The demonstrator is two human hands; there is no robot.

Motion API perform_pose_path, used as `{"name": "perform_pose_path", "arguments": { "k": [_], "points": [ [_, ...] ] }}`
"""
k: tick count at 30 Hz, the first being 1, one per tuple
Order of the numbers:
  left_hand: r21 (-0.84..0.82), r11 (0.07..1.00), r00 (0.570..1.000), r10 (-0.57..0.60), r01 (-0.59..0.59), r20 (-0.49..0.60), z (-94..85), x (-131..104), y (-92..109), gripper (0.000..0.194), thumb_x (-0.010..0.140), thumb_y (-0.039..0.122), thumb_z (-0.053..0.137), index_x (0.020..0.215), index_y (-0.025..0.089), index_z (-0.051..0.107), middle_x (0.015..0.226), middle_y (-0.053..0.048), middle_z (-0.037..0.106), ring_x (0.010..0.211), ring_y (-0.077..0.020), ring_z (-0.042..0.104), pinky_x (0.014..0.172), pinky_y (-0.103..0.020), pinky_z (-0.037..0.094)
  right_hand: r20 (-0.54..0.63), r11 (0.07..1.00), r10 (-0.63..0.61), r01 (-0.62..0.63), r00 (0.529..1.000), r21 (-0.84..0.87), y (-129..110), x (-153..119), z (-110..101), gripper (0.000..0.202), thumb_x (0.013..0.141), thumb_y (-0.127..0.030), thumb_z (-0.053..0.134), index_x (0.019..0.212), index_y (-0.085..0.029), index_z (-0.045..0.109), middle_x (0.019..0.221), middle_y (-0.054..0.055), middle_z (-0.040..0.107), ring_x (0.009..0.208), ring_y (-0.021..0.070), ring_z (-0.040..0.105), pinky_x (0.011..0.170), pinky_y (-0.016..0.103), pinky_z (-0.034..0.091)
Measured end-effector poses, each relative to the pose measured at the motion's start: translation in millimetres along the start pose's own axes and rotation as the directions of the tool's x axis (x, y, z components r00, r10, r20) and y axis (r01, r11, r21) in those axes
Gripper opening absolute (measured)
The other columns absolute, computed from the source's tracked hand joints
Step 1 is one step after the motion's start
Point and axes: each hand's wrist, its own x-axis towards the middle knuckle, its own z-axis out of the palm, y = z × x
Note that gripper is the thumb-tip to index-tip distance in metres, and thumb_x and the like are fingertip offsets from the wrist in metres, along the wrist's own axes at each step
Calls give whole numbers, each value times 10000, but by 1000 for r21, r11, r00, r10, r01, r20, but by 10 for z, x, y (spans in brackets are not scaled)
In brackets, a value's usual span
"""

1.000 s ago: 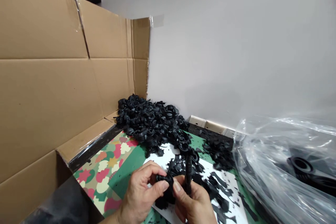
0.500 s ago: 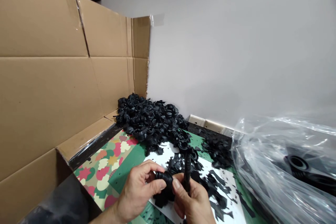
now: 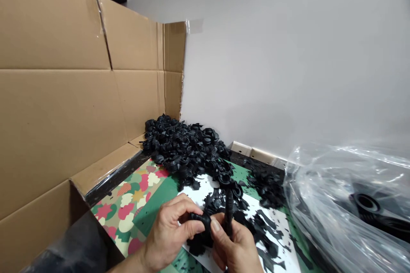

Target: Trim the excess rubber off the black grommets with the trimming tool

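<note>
My left hand (image 3: 171, 228) is closed, thumb and fingers pinching a ribbed black rubber sleeve (image 3: 200, 219) above the white sheet. Close by on the right, my right hand (image 3: 235, 241) grips a dark stick-like tool (image 3: 228, 211) that points upward. Its lower end is hidden in the fist, so its kind is unclear. The right thumb tip touches or nearly touches the sleeve. Beneath both hands, black rubber scraps (image 3: 269, 243) are strewn over the white sheet (image 3: 290, 256).
Ribbed black rubber pieces form a heap (image 3: 188, 145) against the wall. A smaller pile of black scraps (image 3: 267, 185) lies right of it. Cardboard panels (image 3: 134, 51) stand on the left. A clear plastic bag (image 3: 307, 183) with black ribbed parts (image 3: 367, 202) bulges at the right.
The sleeve has tilted slightly in my left fingers. Both hands stay nearly in place, and the view has shifted a little.
</note>
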Motion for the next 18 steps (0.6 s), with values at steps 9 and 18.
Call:
{"name": "perform_pose_path", "arguments": {
  "k": [9,18],
  "points": [
    [286,934,973,230,-212,-32,-67,-2,86,55,793,218,674,788,170,701,685,-29,638,621,-150,592,587,-226,468,-212,918,-323,251,923,-307,-208,-57,-275,428,673,-598,689,804,-192,723,690,36,647,636,190,578,591,272,431],
    [283,942,981,192,-178,-22,-58,-29,54,55,799,212,663,807,164,688,704,-37,627,636,-159,588,591,-232,459,-177,946,-318,298,931,-131,-154,-62,-294,434,684,-560,716,897,-183,743,492,-1,553,456,153,514,453,270,415]
  ]
}}
